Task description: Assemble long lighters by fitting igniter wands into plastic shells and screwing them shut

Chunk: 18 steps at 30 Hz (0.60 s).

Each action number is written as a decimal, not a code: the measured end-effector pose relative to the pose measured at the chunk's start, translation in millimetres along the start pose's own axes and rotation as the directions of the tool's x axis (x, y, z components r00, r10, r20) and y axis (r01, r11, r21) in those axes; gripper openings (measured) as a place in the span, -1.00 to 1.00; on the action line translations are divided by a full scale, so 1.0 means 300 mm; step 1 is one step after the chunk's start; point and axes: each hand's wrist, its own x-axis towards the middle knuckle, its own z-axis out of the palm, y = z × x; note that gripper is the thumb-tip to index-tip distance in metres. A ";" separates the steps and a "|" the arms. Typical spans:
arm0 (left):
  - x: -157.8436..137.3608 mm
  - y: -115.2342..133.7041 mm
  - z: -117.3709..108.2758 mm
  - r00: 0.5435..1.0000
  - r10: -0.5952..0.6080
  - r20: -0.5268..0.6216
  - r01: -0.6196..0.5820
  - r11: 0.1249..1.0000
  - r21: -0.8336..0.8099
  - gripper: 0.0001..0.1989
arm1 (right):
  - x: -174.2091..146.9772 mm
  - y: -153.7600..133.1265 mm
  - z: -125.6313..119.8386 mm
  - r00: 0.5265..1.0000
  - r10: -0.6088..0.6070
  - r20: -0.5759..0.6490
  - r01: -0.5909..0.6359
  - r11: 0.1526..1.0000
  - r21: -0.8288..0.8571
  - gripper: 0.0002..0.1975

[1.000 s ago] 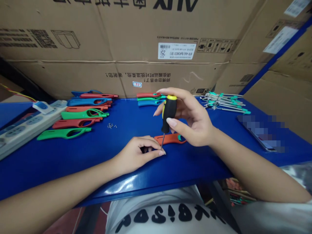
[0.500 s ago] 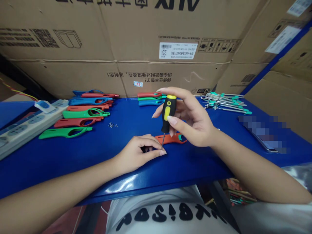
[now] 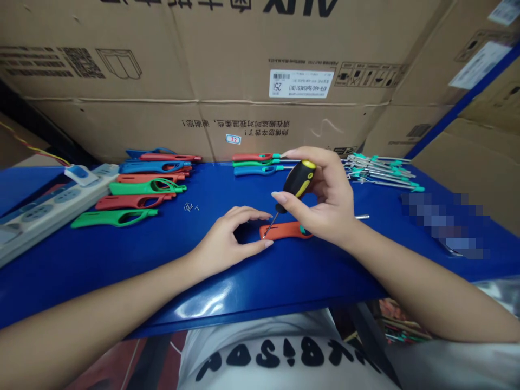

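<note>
My right hand (image 3: 325, 200) grips a black and yellow screwdriver (image 3: 299, 181), tilted with its tip down at the left end of an orange lighter (image 3: 280, 232). The lighter lies flat on the blue table. Its metal tube pokes out to the right from behind my right hand. At the lighter's left end, my left hand (image 3: 227, 238) has its thumb and fingers spread apart, with nothing visible between them. Whether the left fingertips touch the lighter I cannot tell. Several small screws (image 3: 190, 207) lie on the table to the left.
Red, blue and green lighter casings (image 3: 142, 187) lie at the left beside a white power strip (image 3: 52, 206). Assembled lighters (image 3: 255, 170) lie at the back. Metal tubes with teal parts (image 3: 382, 172) are piled back right, near a phone (image 3: 442, 227). A cardboard box (image 3: 227, 65) stands behind.
The screwdriver has gone from nearly upright to slanted, its tip moving left along the lighter's end. My left thumb and fingers have opened from a pinch near the tip.
</note>
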 end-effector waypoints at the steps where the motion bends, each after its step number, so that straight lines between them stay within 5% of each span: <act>1: 0.001 -0.005 0.002 1.000 -0.005 0.017 0.005 1.000 0.010 -0.63 | -0.001 0.005 0.001 1.000 -0.011 0.004 0.011 1.000 -0.018 -0.51; 18: -0.004 -0.013 0.008 0.996 -0.014 0.083 0.010 0.999 0.050 -0.70 | 0.004 0.043 -0.018 0.989 -0.133 0.069 0.144 0.971 -0.189 -0.48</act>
